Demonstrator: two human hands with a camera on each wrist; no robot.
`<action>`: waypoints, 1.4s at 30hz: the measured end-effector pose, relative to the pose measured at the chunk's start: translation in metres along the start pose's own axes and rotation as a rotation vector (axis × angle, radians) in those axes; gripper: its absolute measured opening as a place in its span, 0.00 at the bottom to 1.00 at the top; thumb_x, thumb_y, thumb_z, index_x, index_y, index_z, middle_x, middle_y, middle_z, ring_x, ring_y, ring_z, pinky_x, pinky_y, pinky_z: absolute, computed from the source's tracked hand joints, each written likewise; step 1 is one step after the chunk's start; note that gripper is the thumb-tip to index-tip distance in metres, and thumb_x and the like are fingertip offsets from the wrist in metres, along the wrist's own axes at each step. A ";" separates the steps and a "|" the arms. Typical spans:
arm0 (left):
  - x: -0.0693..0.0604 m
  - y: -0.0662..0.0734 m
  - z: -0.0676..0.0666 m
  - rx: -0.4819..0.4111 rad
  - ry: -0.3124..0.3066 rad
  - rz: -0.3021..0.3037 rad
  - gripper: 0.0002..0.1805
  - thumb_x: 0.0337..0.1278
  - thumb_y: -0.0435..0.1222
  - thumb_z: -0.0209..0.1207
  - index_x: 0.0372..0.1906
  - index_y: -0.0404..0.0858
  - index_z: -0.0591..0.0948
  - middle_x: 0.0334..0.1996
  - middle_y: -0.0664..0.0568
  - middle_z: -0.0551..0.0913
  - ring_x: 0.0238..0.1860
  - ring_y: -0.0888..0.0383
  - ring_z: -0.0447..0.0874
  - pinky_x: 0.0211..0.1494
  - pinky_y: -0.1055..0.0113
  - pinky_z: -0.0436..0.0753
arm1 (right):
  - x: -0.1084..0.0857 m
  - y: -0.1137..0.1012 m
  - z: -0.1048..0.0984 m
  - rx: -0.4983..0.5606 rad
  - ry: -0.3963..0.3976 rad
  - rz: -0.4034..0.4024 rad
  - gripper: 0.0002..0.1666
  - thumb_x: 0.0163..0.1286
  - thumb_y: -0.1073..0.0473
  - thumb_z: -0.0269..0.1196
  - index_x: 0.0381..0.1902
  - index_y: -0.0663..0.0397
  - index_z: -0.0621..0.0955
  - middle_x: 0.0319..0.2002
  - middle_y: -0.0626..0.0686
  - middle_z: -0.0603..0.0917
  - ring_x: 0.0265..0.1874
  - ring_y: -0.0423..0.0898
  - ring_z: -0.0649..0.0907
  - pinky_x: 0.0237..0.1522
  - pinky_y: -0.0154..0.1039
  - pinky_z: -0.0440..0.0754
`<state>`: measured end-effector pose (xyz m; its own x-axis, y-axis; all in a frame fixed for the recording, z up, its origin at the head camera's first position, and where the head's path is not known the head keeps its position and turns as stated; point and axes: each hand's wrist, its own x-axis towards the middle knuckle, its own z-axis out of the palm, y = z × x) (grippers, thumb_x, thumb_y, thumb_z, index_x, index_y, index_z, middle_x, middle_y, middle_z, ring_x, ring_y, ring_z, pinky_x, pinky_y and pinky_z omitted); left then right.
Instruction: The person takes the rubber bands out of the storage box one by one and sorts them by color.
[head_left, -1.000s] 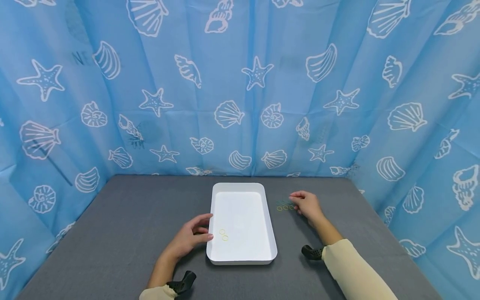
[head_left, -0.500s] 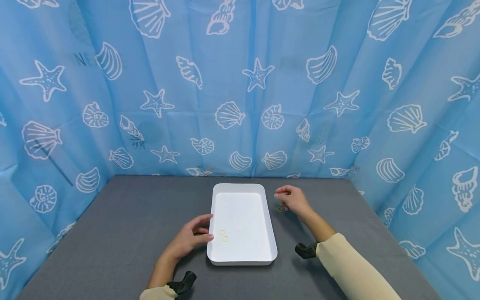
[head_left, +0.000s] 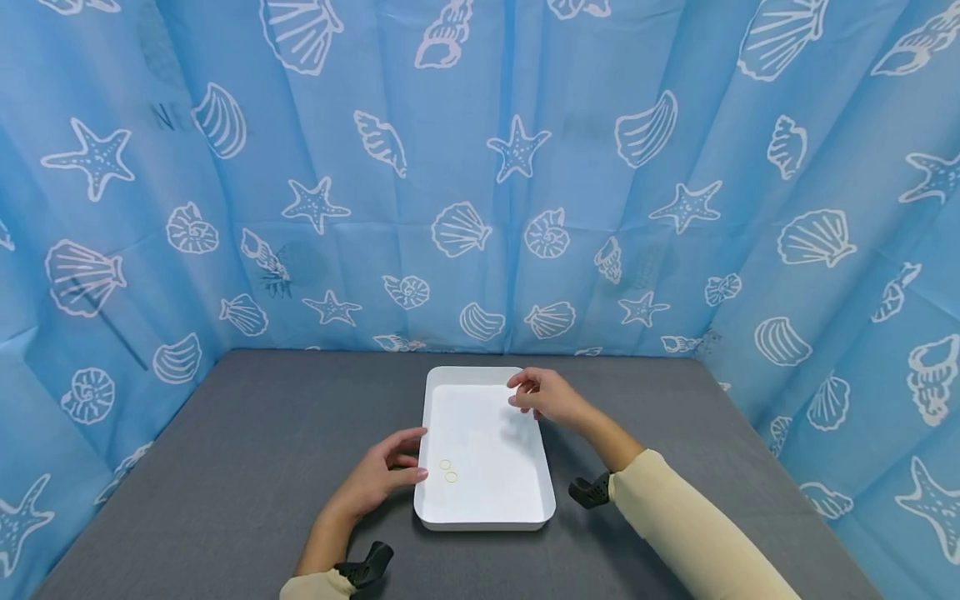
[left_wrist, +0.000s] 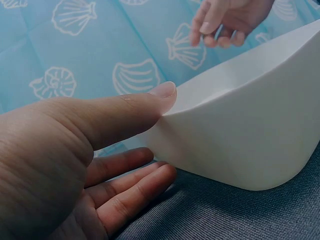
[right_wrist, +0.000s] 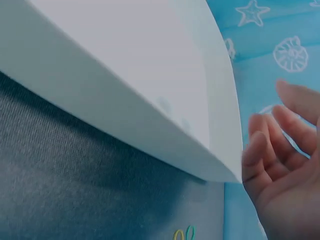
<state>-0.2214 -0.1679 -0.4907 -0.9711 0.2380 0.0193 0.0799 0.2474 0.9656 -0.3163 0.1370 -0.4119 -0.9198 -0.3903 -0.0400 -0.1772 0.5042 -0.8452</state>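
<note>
A white rectangular tray [head_left: 483, 521] lies on the grey cloth. Two thin yellow rings [head_left: 451, 477] rest inside it at the lower left. My left hand [head_left: 382, 467] touches the tray's left side; in the left wrist view its thumb lies on the rim and the other visible fingers stay outside the wall. Over the tray's far right corner hovers my right hand [head_left: 551, 397], its fingers loosely bent, with nothing visible between them. Beside the tray, the right wrist view catches a yellow ring [right_wrist: 178, 234] and a green ring [right_wrist: 190, 233] on the cloth.
Grey cloth [head_left: 300, 417] covers the table on both sides of the tray. A blue curtain [head_left: 480, 275] with white shell and starfish prints hangs behind and at the sides. Each wrist bears a black device, such as the right wrist mount [head_left: 588, 492].
My right hand has moved left from the rings on the cloth to above the tray's far right corner. The left hand, the tray and the two rings inside have stayed put.
</note>
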 end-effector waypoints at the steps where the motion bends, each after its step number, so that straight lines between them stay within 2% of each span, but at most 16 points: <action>1: 0.000 0.000 0.000 0.002 -0.001 0.003 0.35 0.53 0.36 0.70 0.67 0.41 0.71 0.59 0.40 0.74 0.46 0.50 0.78 0.47 0.59 0.78 | 0.001 -0.002 0.002 -0.024 -0.039 -0.026 0.17 0.67 0.64 0.64 0.51 0.66 0.78 0.32 0.55 0.79 0.35 0.64 0.79 0.28 0.46 0.77; 5: -0.002 -0.001 0.001 0.005 -0.009 0.009 0.35 0.54 0.36 0.69 0.68 0.40 0.71 0.58 0.40 0.74 0.46 0.50 0.78 0.46 0.59 0.78 | 0.003 -0.007 0.007 -0.105 -0.182 -0.091 0.20 0.66 0.65 0.65 0.53 0.68 0.77 0.34 0.53 0.79 0.32 0.57 0.79 0.33 0.52 0.80; 9: -0.002 -0.002 0.002 -0.007 -0.012 0.006 0.35 0.54 0.35 0.69 0.68 0.39 0.70 0.59 0.39 0.74 0.46 0.50 0.78 0.46 0.61 0.78 | 0.005 -0.012 0.014 -0.138 -0.296 -0.121 0.21 0.66 0.65 0.65 0.56 0.68 0.76 0.35 0.52 0.80 0.30 0.45 0.79 0.35 0.52 0.80; 15: -0.001 -0.001 0.002 -0.011 -0.006 0.006 0.35 0.54 0.35 0.69 0.68 0.38 0.70 0.58 0.39 0.74 0.46 0.50 0.78 0.46 0.60 0.79 | 0.010 -0.020 0.024 -0.182 -0.407 -0.126 0.24 0.66 0.66 0.65 0.59 0.66 0.75 0.37 0.52 0.81 0.31 0.44 0.79 0.35 0.50 0.80; 23: 0.000 -0.002 0.001 -0.021 -0.016 -0.004 0.35 0.55 0.35 0.68 0.68 0.40 0.70 0.59 0.40 0.74 0.47 0.50 0.78 0.48 0.58 0.78 | 0.015 -0.026 0.043 -0.295 -0.475 -0.085 0.31 0.61 0.66 0.70 0.62 0.58 0.74 0.39 0.53 0.80 0.31 0.44 0.79 0.30 0.39 0.77; 29: 0.001 -0.002 0.000 -0.027 -0.028 0.001 0.35 0.55 0.35 0.68 0.68 0.40 0.70 0.59 0.40 0.74 0.47 0.50 0.78 0.48 0.58 0.78 | 0.019 -0.029 0.054 -0.325 -0.515 -0.040 0.36 0.59 0.66 0.71 0.65 0.51 0.73 0.41 0.52 0.80 0.35 0.44 0.79 0.37 0.40 0.79; 36: 0.002 -0.002 -0.001 -0.038 -0.034 0.015 0.34 0.57 0.32 0.66 0.69 0.35 0.68 0.60 0.35 0.72 0.47 0.49 0.78 0.47 0.58 0.79 | 0.021 -0.034 0.064 -0.349 -0.546 -0.079 0.39 0.58 0.66 0.72 0.66 0.45 0.72 0.43 0.51 0.80 0.40 0.44 0.78 0.44 0.39 0.74; 42: 0.004 -0.004 -0.001 -0.034 -0.035 0.014 0.34 0.57 0.31 0.66 0.69 0.34 0.68 0.60 0.34 0.72 0.47 0.49 0.78 0.47 0.58 0.79 | 0.023 -0.035 0.072 -0.357 -0.563 -0.107 0.35 0.58 0.67 0.72 0.63 0.46 0.76 0.41 0.52 0.80 0.37 0.43 0.76 0.42 0.36 0.73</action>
<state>-0.2254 -0.1689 -0.4940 -0.9613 0.2744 0.0242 0.0851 0.2122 0.9735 -0.3058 0.0545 -0.4215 -0.5851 -0.7454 -0.3194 -0.4507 0.6263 -0.6361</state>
